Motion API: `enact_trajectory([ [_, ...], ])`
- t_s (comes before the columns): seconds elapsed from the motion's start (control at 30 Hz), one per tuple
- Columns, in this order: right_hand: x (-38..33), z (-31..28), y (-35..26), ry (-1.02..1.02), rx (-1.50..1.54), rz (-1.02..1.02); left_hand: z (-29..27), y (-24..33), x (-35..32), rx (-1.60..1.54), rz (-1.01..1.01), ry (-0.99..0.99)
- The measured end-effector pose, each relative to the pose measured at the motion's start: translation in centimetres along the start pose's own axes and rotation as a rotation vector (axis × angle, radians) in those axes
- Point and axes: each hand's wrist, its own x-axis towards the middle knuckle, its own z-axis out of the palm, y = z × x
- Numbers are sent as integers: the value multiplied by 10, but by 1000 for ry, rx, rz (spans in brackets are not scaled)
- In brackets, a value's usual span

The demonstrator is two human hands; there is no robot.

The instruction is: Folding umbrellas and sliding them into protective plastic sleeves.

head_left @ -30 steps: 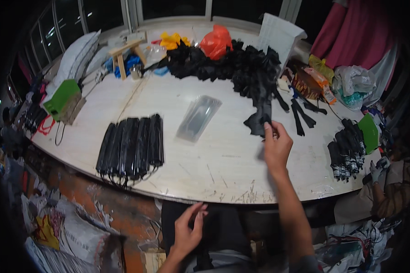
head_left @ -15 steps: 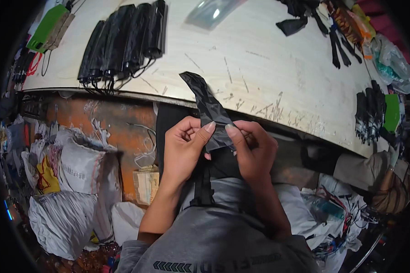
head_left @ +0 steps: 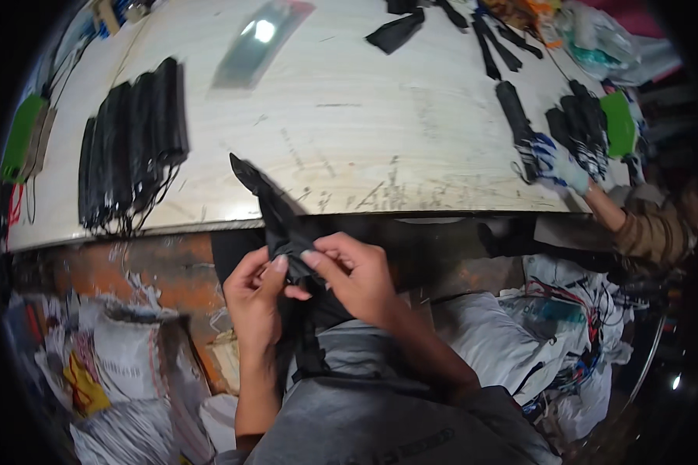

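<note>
Black fabric piece (head_left: 275, 221) sits pinched between both hands just below the table (head_left: 380, 132) edge, left hand (head_left: 256, 298) and right hand (head_left: 357, 275) each with a grip pressed shut on its lower end while the top pokes up over the wood. I'd say keep the pinch close together and the cloth taut so it folds clean. Finished black bundles (head_left: 132, 139) lie off to the left, and a co-worker's gloved hand (head_left: 554, 163) works far right.

Count taken. One black fabric piece (head_left: 275, 221) between the two hands: left hand (head_left: 254, 298), right hand (head_left: 357, 279). One counter (head_left: 380, 132) above them. One row of stacked black pieces (head_left: 132, 139) to the upper left. One clear plastic bag (head_left: 262, 43) farther up. One co-worker's gloved hand (head_left: 554, 164) to the upper right. Two green items (head_left: 23, 136) (head_left: 619, 122) on the counter's far ends.
</note>
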Motion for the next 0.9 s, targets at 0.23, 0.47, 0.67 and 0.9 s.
enact_trajectory([
  [0.23,28,-63,11,200,-208,-25,2,0,12,-54,118,63],
  [0.47,89,-210,23,945,-900,-324,-13,1,16,74,152,-17],
  [0.67,130,-332,57,1070,-1136,35,-6,-3,9,35,39,-220],
  [0.9,89,-249,76,951,-1290,-71,5,-6,10,123,12,-210],
])
